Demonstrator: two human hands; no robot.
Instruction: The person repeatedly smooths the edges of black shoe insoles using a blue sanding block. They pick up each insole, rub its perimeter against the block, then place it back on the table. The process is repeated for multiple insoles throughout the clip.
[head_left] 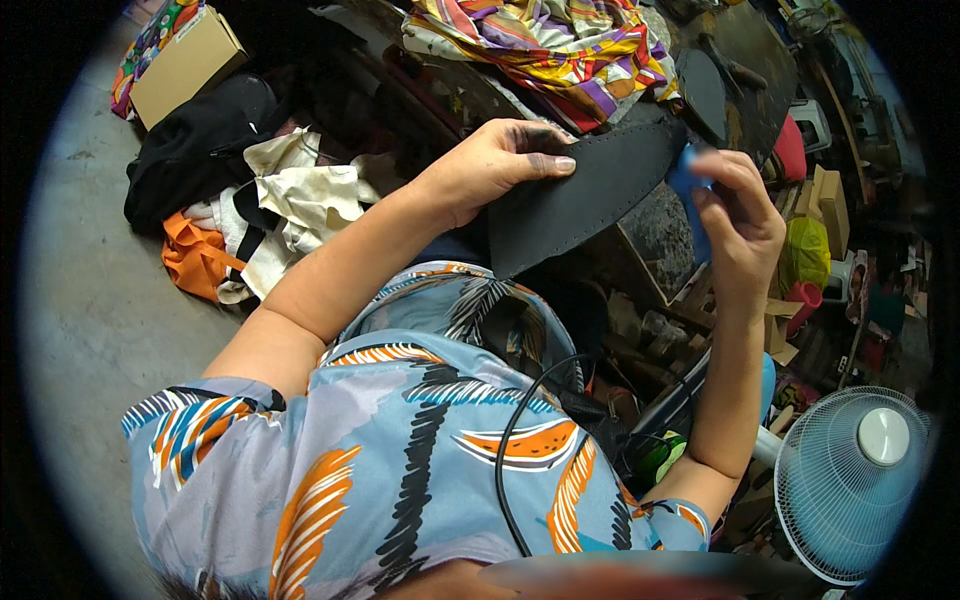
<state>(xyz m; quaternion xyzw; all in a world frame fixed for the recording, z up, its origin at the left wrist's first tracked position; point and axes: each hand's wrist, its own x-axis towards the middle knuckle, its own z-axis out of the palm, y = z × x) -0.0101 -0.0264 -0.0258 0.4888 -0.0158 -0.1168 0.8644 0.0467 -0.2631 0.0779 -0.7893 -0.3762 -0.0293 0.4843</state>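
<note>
A flat black leather-like piece [592,196], shaped like a long pointed leaf, has a row of small holes or stitches along its edge. My left hand [500,165] grips its upper-left side, thumb on top and fingers hidden underneath. Dark stains mark that hand's thumb and fingers. At the piece's far right tip is my right hand [742,212], its fingers bent and closed on a limp blue cloth-like thing [690,185]. Motion blurs those fingertips, so I cannot tell whether the blue thing touches the black edge.
Colourful patterned fabric [560,50] lies on the dark workbench [655,235], near a hammer [728,62] and a dark oval piece [702,95]. Cloth scraps [300,195] and a black bag [195,150] are heaped at left. A blue fan [850,490] stands at lower right.
</note>
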